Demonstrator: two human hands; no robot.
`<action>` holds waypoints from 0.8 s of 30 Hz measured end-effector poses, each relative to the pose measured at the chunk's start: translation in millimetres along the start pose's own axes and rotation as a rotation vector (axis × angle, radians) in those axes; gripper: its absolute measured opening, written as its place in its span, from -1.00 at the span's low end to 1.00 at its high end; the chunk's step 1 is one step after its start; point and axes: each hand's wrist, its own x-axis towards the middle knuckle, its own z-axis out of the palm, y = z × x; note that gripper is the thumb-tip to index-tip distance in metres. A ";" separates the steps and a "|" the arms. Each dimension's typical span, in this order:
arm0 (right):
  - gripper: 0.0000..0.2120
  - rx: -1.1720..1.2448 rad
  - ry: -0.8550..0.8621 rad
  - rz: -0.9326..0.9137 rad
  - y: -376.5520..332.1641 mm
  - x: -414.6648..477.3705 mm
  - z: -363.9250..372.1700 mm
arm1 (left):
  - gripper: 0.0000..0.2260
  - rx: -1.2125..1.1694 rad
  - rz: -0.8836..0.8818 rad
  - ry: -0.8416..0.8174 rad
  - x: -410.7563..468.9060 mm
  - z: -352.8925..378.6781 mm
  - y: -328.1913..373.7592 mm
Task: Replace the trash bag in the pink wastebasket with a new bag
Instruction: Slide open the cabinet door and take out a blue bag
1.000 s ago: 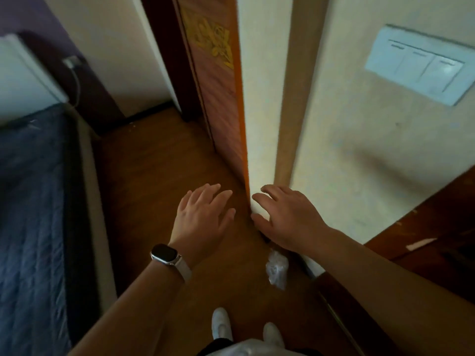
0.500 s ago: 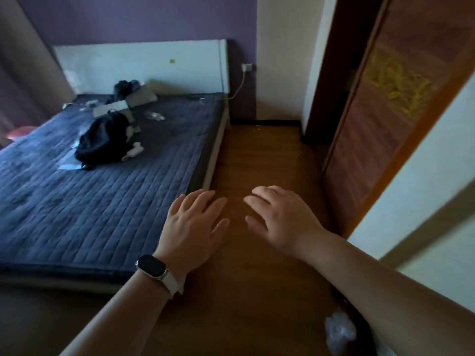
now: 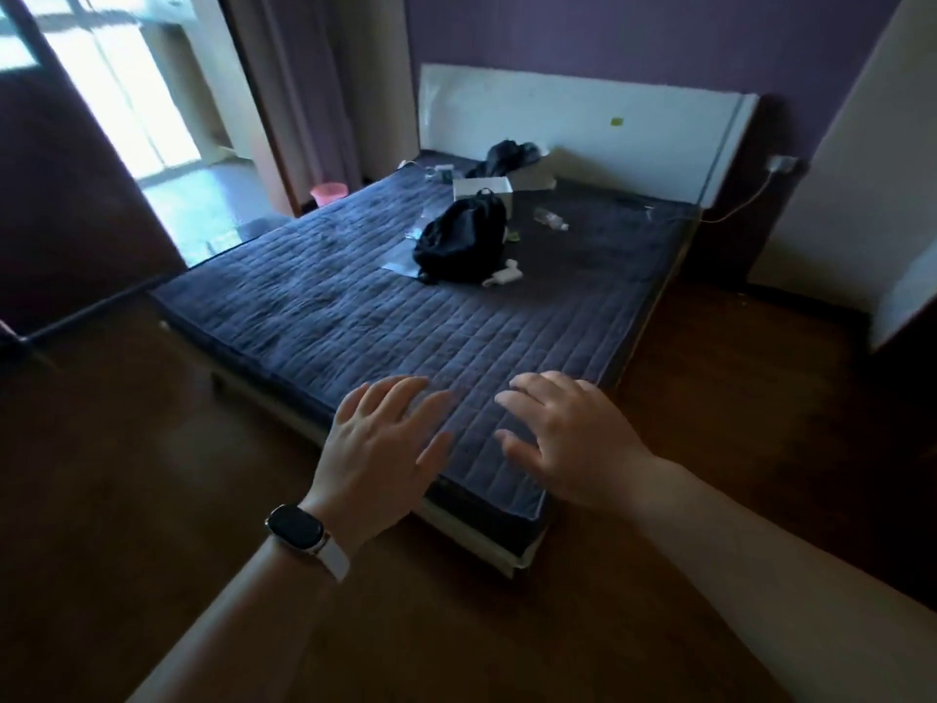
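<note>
I am holding my left hand (image 3: 380,449) and right hand (image 3: 573,438) out wide with nothing in either grip, and the pink wastebasket (image 3: 328,193) is sitting far off past the bed (image 3: 355,307), so nothing looks started.

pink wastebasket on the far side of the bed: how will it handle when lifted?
The pink wastebasket looks small and thin-walled, so probably light and stiff. Its taller-than-wide shape suggests a sideways push could tip it. Contents are not visible, so weight is uncertain.
</note>
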 end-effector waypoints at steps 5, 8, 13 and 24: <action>-0.46 0.021 -0.051 -0.149 -51.6 61.6 19.4 | -0.64 0.057 -0.146 0.004 -23.7 -17.2 -68.8; -0.50 0.021 -0.037 -0.227 -71.7 94.8 29.6 | -0.63 0.092 -0.220 -0.010 -34.8 -21.9 -97.0; -0.53 0.066 -0.021 -0.352 -102.3 160.1 51.0 | -0.62 0.150 -0.359 0.000 -41.6 -26.8 -142.4; -0.57 0.192 -0.011 -0.597 -131.5 353.9 93.5 | -0.60 0.311 -0.596 -0.055 23.7 -25.9 -267.5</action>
